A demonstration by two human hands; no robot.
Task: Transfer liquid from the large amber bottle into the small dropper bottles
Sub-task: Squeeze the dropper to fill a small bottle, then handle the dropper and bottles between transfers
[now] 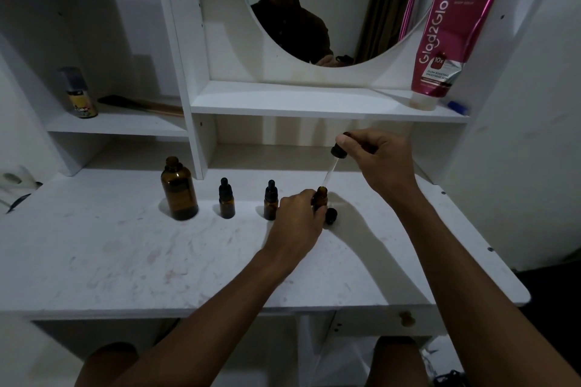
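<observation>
My left hand (298, 214) is closed around the body of a small open amber glass dropper bottle (320, 196), holding it upright on the white, lightly stained tabletop (157, 261); only the bottle's neck and shoulder show above my fingers. My right hand (382, 160) is raised above and to the right of it, thumb and fingers pinched on the black rubber bulb of a dropper cap with a clear glass pipette (333, 166). The pipette slants down and to the left, its tip at the mouth of the held bottle; whether it holds liquid cannot be determined. A small black round cap (331, 215) lies on the tabletop just beside the held bottle, on its right. To the left stand two more small amber dropper bottles with black droppers fitted: one (271, 199) just beside my left hand, the other (226, 198) further left. The large amber glass bottle (179, 188) stands uncapped at the far left of the row, well apart from my hands.
</observation>
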